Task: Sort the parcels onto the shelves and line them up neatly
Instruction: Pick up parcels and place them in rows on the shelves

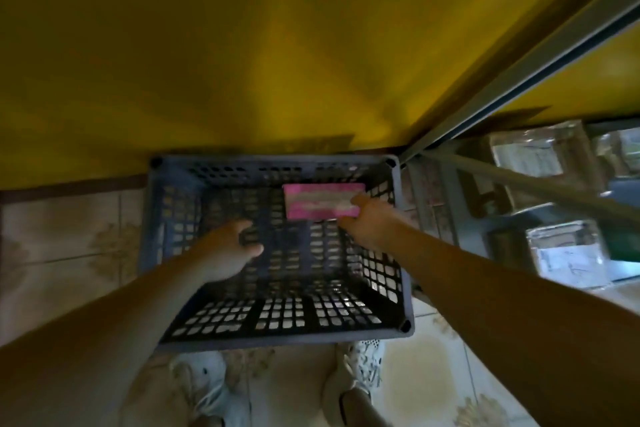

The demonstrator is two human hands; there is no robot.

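A pink parcel (318, 199) lies flat at the far right of a dark blue perforated crate (394, 274) on the floor. My right hand (370, 222) reaches into the crate, its fingers closing on the parcel's right end. Inside the crate, left of the parcel, my left hand (228, 246) hovers with fingers spread and nothing in it. Apart from the pink parcel, the crate floor is bare.
A metal shelf rack (519, 87) stands to the right, with clear-wrapped parcels (568, 256) on its lower levels. A yellow wall (242, 45) rises right behind the crate. The floor is pale tile (62, 229), and my white shoes (204, 381) are just in front of the crate.
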